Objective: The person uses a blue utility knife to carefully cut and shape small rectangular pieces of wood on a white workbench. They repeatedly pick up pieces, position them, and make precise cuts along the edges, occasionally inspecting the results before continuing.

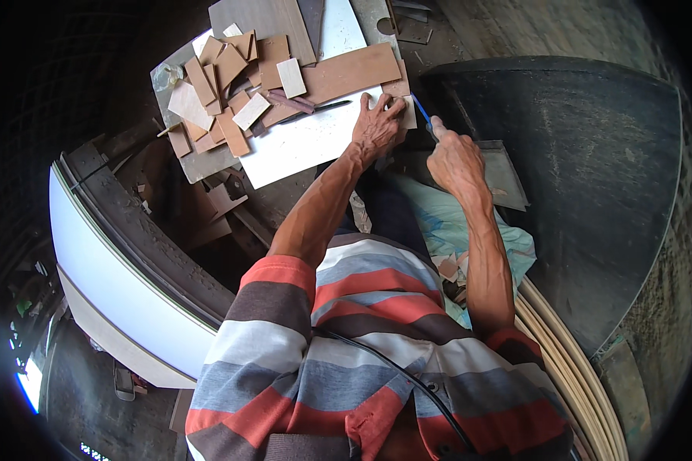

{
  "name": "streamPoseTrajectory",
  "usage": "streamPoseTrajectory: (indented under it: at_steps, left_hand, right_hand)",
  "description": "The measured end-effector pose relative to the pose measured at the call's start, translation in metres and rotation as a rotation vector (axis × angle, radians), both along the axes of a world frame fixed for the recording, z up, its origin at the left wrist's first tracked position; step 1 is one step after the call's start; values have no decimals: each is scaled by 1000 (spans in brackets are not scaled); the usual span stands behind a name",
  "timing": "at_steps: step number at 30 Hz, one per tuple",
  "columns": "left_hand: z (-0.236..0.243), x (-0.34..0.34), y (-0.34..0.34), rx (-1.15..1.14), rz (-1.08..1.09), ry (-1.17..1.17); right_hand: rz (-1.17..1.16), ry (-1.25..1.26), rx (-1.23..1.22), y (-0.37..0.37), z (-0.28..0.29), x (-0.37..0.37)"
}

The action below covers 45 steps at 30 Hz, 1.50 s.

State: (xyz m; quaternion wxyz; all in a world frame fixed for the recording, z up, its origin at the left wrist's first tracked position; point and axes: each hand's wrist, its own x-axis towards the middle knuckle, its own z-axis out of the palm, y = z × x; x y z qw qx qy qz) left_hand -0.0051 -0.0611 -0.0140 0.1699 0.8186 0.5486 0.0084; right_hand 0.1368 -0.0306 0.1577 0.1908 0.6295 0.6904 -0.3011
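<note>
My left hand (378, 124) presses down at the right edge of the work table, its bent fingers spread over a white board (304, 146) and the end of small thin wood pieces (409, 114). Just right of it, my right hand (455, 160) is closed around the handle of a narrow blue-bladed tool (421, 109). The blade's tip reaches the table's edge beside those pieces; its exact kind is unclear. Beyond my left hand lies a long brown wood strip (354, 75). A dark, thin pointed tool (315, 112) rests on the white board.
Several brown and pale wood offcuts (227, 73) are heaped at the table's left. A large dark curved panel (584, 177) stands at right. White curved-edged sheets (123, 253) lean at left. Long wood strips (569, 369) and a pale green sack (430, 211) lie near my right arm.
</note>
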Motion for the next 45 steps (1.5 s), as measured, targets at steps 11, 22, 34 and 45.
streamPoseTrajectory:
  at_steps: [11,22,34,45]
  left_hand:
    - [8,1,2,-32,6,-89]
    - [5,2,1,-26,-2,-53]
    - [2,-1,-3,9,28,-79]
    - [-4,-4,-1,-14,13,-15]
  right_hand:
    - [-19,-18,-30,18,-14,-8]
    - [-4,-23,-39,18,-18,-9]
    - [34,-26,-75,26,5,-10]
    - [44,-32,-89,27,29,-8]
